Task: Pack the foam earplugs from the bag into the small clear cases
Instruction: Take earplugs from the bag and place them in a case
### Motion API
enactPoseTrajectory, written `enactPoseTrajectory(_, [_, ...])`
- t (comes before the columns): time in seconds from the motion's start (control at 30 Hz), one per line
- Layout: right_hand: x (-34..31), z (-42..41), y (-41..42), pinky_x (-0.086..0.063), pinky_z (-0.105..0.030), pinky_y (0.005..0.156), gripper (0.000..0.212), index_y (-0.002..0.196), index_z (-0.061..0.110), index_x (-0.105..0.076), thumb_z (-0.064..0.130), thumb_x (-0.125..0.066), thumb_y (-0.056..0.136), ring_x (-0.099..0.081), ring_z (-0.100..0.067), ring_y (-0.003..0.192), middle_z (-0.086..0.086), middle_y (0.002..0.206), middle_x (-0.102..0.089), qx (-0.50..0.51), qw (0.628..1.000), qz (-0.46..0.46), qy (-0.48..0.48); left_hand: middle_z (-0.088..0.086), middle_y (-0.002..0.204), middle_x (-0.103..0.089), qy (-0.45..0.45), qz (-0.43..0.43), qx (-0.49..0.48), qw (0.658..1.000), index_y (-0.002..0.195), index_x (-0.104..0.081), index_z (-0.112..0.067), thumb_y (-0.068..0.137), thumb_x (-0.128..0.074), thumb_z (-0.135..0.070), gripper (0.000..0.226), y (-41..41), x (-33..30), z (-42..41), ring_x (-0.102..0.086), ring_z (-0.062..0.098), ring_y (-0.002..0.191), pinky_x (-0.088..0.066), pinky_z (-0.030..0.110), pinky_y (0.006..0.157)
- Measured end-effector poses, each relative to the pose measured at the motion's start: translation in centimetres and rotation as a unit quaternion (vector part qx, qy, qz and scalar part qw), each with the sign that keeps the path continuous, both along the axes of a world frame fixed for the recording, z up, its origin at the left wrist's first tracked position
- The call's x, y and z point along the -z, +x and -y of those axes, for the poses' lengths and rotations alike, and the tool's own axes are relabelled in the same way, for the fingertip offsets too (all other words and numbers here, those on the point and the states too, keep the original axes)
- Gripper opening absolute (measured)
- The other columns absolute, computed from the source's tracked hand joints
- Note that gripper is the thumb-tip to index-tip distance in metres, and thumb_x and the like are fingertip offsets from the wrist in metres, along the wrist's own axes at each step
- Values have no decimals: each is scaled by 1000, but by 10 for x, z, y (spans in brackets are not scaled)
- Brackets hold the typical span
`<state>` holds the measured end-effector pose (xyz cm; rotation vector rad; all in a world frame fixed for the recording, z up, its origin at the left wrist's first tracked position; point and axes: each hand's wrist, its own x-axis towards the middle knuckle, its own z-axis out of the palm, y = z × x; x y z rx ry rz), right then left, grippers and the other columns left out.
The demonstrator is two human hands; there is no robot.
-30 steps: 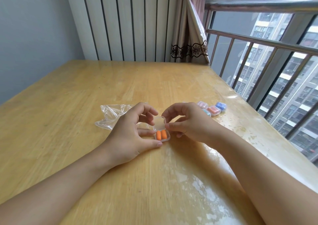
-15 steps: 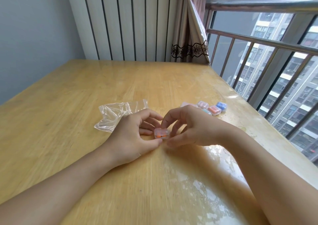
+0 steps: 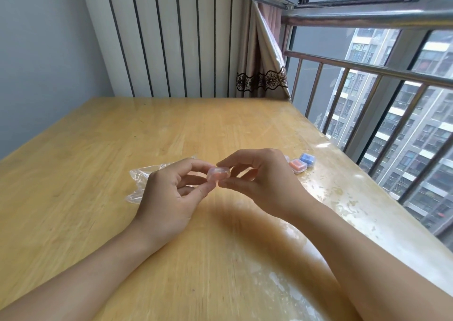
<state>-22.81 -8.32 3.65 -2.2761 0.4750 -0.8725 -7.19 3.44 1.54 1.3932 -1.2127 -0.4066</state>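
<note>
A crumpled clear plastic bag (image 3: pixel 139 181) lies on the wooden table (image 3: pixel 98 149) at the far left of the working area, partly hidden behind the left hand (image 3: pixel 169 198). That hand is raised off the table with its fingers curled; its thumb and forefinger pinch the left side of a small clear case (image 3: pixel 219 173), while the other fingers fold loosely underneath. The case is closed, held in the air between the 2 hands, and an orange tint shows through it; the picture is too blurred to make out the earplugs inside. The right hand (image 3: pixel 262 181) pinches the case's right side with thumb below and curled forefinger on top, remaining fingers bent. Just beyond the right hand, 2 closed cases rest on the table side by side: an orange-filled case (image 3: pixel 297 165) and a blue-filled case (image 3: pixel 307 159).
</note>
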Motion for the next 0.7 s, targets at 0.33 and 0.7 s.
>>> enactPoseTrajectory(0.33, [3, 0, 1, -62, -34, 75, 16, 96, 15, -81, 20, -85, 81, -75, -9, 81, 5, 87, -80, 4, 1000, 19, 6, -12, 94, -75, -23, 108, -34, 993, 96, -74, -26, 86, -76, -23, 12, 2, 0, 3, -73, 10, 86, -59, 27, 70])
enactPoseTrajectory(0.7, [3, 9, -1, -61, -33, 78, 26, 95, 0, -69, 21, -81, 85, -68, -17, 75, -17, 84, -75, -61, 970, -6, 234, -21, 103, -68, -11, 218, -41, 975, 107, -72, -27, 78, -84, -20, 32, 13, 4, 5, -61, 5, 95, -49, 16, 77])
